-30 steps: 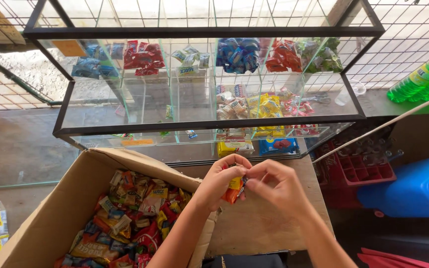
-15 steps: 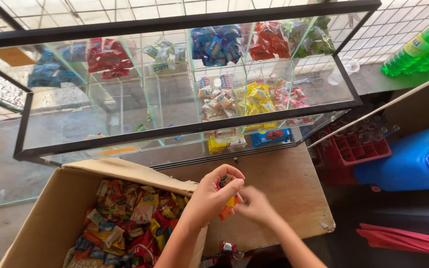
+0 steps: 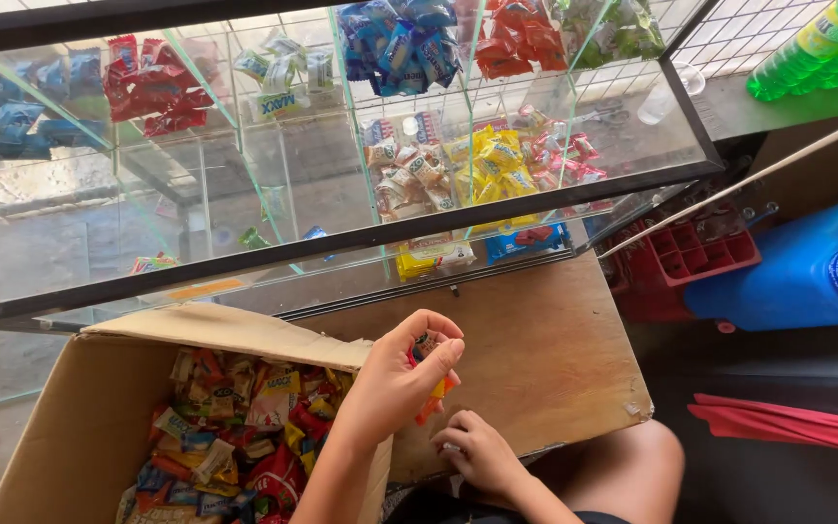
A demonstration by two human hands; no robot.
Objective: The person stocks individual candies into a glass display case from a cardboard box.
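Observation:
My left hand (image 3: 395,383) is raised over the wooden board (image 3: 545,349) and pinches a small orange and red candy packet (image 3: 429,374) between thumb and fingers. The packet's lower end hangs below the palm. My right hand (image 3: 477,454) sits lower, at the board's near edge, just under the packet. Its fingers are curled, with nothing clearly in them. To the left stands an open cardboard box (image 3: 215,328) filled with several mixed candy packets (image 3: 235,427).
A glass display case with a black frame (image 3: 341,250) stands beyond the board, its compartments holding sorted sweets. To the right are a red crate (image 3: 700,254), a blue jug (image 3: 807,277), green bottles (image 3: 817,49) and a red cloth (image 3: 788,425). My knee shows below the board.
The two hands, joined on the packet earlier, have come apart. My right hand has dropped to the board's edge, while my left keeps the packet. The view has tilted downward.

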